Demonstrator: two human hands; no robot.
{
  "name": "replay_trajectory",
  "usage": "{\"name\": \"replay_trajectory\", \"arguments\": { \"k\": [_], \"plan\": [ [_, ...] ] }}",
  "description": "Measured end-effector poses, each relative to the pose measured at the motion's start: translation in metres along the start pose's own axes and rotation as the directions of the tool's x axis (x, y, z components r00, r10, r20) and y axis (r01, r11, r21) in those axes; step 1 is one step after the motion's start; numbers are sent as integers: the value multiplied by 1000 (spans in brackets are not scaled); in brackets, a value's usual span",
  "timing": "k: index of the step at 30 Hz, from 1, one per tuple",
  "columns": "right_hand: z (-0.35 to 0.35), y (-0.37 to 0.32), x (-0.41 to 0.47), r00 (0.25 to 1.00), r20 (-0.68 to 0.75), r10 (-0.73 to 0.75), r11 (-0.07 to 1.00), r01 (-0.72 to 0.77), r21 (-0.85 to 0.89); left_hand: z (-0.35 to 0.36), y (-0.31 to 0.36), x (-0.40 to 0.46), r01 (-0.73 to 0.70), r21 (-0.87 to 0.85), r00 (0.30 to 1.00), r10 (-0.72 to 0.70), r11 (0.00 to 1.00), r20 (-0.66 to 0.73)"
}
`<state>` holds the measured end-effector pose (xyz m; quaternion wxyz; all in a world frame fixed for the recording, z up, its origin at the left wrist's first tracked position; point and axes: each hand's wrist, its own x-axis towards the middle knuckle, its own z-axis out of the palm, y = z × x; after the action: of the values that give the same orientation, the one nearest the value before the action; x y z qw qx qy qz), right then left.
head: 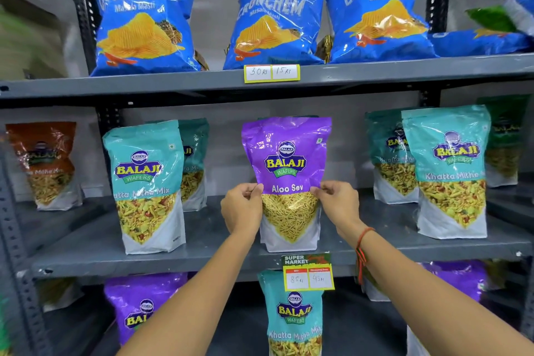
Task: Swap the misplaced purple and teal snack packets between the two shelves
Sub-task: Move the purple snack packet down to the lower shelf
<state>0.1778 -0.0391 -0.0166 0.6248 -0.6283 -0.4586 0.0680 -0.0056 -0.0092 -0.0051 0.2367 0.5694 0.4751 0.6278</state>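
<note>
A purple Aloo Sev packet (286, 153) stands upright in the middle of the middle shelf (95, 251), among teal Khatta Mitha Mix packets. My left hand (242, 208) pinches its left edge and my right hand (336, 204) pinches its right edge, both at mid-height. On the lower shelf, directly below, a lone teal Khatta Mitha Mix packet (293, 318) stands between purple packets (141, 303) at left and at right (459, 277). My forearms partly cover those purple ones.
Teal packets stand left (147, 185) and right (450, 170) of the purple one. Blue Crunchem bags (277, 23) fill the top shelf. A price tag (308, 273) hangs from the middle shelf's front edge. An orange-brown packet (47, 162) sits in the left bay.
</note>
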Motion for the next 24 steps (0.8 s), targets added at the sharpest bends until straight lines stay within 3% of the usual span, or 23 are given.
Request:
{"name": "replay_trajectory", "arguments": {
  "k": [12, 20, 24],
  "plan": [
    [2, -37, -90, 993, 25, -116, 984, 112, 138, -82, -21, -49, -196, -80, 974, 185, 977, -130],
    [31, -7, -175, 972, 212, -99, 981, 60, 186, -141, -92, -110, -163, -34, 977, 156, 986, -146],
    [53, 34, -216, 960, 267, -87, 992, 59, 111, -153, -147, -136, -100, 28, 986, 102, 995, -130]
  ]
}}
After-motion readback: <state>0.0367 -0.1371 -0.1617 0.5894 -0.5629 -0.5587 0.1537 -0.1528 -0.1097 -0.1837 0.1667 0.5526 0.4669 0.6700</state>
